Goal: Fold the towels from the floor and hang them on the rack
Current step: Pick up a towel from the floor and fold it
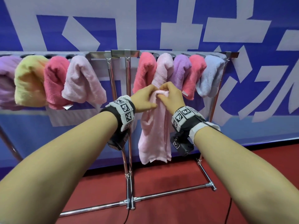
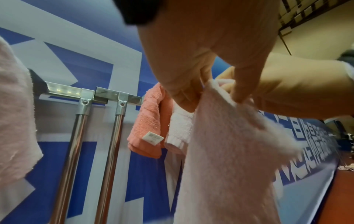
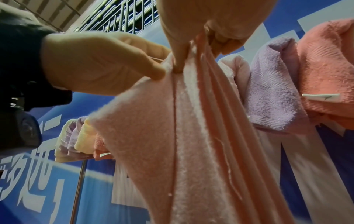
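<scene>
A rack (image 1: 186,54) stands before a banner (image 1: 97,29), five towels (image 1: 181,70) draped over it. Just left of the rack stands a second rack (image 1: 97,54). In front, two hands (image 1: 159,96) pinch a hanging towel (image 1: 155,135).

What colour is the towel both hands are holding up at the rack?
Pale pink towel, pinched by the left hand and right hand; clearest in the head view.
</scene>
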